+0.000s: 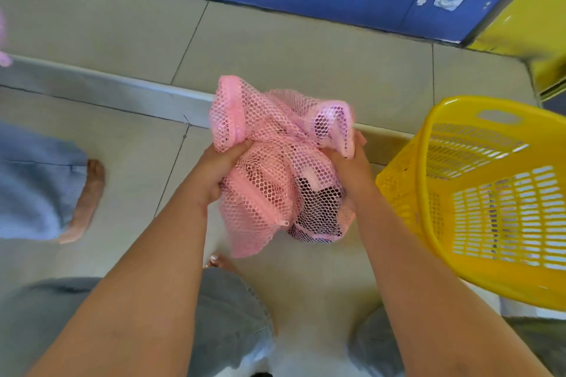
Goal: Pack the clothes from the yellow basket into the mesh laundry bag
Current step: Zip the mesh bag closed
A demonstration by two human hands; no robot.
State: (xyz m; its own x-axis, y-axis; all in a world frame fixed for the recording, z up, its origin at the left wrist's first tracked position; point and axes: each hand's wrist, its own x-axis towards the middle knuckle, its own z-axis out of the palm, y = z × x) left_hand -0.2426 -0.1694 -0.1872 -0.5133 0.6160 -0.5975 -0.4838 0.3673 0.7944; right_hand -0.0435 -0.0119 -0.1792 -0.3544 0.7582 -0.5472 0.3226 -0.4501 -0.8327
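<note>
Pink mesh laundry bag [269,168], crumpled, shows dark clothes [321,205] through its netting.

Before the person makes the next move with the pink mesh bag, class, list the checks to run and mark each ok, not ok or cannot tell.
1. Left hand grips the pink mesh bag: ok.
2. Right hand grips the bag's other side: ok.
3. Clothes are inside the bag; a dark garment shows through the mesh: ok.
4. Yellow basket is emptied; no clothes visible, but its floor is partly out of frame: cannot tell.
5. Bag's zip is closed: cannot tell, the mesh is bunched.
6. Basket stands close on the right: ok.
</note>
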